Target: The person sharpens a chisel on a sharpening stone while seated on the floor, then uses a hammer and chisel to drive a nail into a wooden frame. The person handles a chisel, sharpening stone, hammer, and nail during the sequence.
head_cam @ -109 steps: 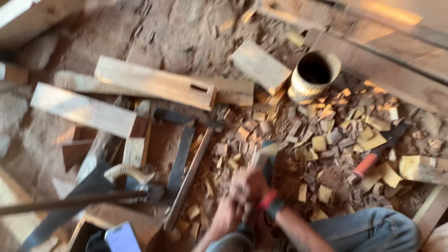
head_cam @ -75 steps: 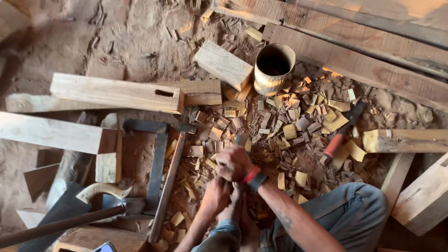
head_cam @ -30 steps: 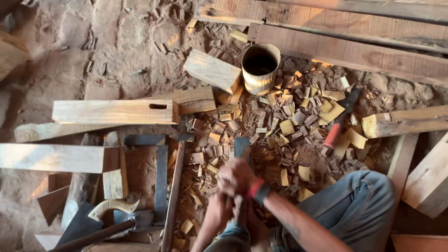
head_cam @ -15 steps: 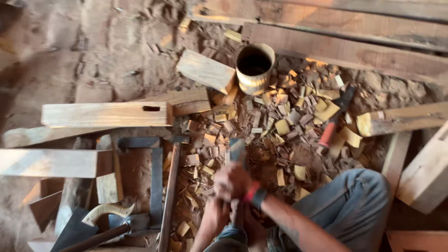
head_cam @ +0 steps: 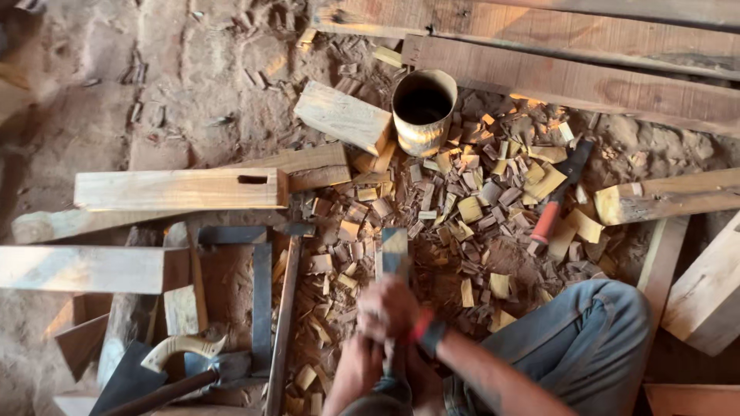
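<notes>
chisel point(head_cam: 394, 254) upright, blade away, both hands

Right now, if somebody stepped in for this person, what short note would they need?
Both hands are clasped together round the handle of a broad-bladed tool, blade pointing away over the wood chips; motion blur hides which hand sits on top.
Around: mortised beam to the left, steel square beside it, round can ahead, red-handled tool to the right, saw handle lower left.
Done: many chips already cut.
Left: cannot tell; the piece under the blade is hidden.
</notes>
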